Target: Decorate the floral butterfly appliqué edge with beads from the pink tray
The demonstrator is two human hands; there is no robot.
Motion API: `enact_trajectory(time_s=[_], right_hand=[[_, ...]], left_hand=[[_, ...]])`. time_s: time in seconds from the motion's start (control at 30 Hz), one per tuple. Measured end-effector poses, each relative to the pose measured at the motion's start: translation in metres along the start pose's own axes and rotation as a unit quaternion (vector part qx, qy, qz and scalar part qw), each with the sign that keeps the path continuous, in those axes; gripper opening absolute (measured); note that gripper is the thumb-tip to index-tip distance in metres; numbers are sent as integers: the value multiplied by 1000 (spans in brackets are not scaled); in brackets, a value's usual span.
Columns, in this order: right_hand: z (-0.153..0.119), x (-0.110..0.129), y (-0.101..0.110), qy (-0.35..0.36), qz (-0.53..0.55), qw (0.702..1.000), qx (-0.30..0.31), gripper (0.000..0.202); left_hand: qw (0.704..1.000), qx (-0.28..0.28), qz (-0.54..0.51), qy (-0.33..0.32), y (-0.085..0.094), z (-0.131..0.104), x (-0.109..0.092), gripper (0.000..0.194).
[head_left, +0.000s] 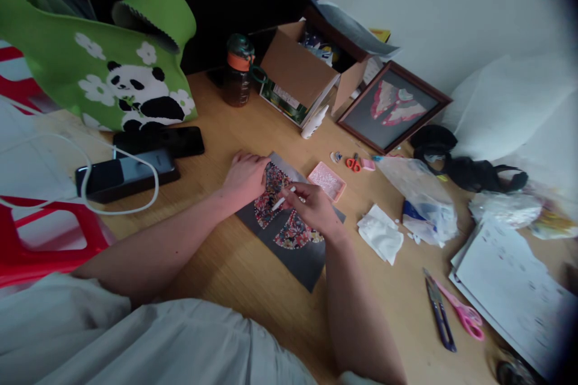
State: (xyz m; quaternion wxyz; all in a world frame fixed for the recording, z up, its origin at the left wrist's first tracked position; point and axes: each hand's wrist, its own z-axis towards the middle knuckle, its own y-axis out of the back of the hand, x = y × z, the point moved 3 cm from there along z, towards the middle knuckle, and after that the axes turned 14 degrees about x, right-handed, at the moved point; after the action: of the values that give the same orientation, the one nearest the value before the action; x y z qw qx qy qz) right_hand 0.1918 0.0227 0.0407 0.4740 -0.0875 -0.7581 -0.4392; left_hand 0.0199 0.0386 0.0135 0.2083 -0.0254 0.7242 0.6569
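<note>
A dark grey sheet lies on the table, bearing a floral butterfly-wing design edged with small pale dots. My left hand rests on the sheet's left edge beside the design; its fingers look laid down and are partly hidden. Between the fingertips of my right hand is a slim white pen-like tool, its tip pointing down at the floral pattern. Just beyond the sheet sits a shallow pink tray of tiny pale beads or gems.
Small orange scissors and a pink block lie past the tray. Rightward are a white tissue, dark snips, pink scissors and papers. A framed butterfly, cardboard box and bottle stand behind.
</note>
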Motion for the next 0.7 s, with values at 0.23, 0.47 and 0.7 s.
enact_trajectory(time_s=[0.23,0.47,0.7], right_hand=[[1,-2,-2,-3,-2,1000,2,43],[0,-2,-1,-13,-3,1000,1,47],[0,1,-1,-4,6,1000,-4,46]], left_hand=[[1000,-1,1,2,0,0,0,40],[1000,1,8,5,1,-1,-1,40],[1000,3,5,3,1,-1,-1,40]])
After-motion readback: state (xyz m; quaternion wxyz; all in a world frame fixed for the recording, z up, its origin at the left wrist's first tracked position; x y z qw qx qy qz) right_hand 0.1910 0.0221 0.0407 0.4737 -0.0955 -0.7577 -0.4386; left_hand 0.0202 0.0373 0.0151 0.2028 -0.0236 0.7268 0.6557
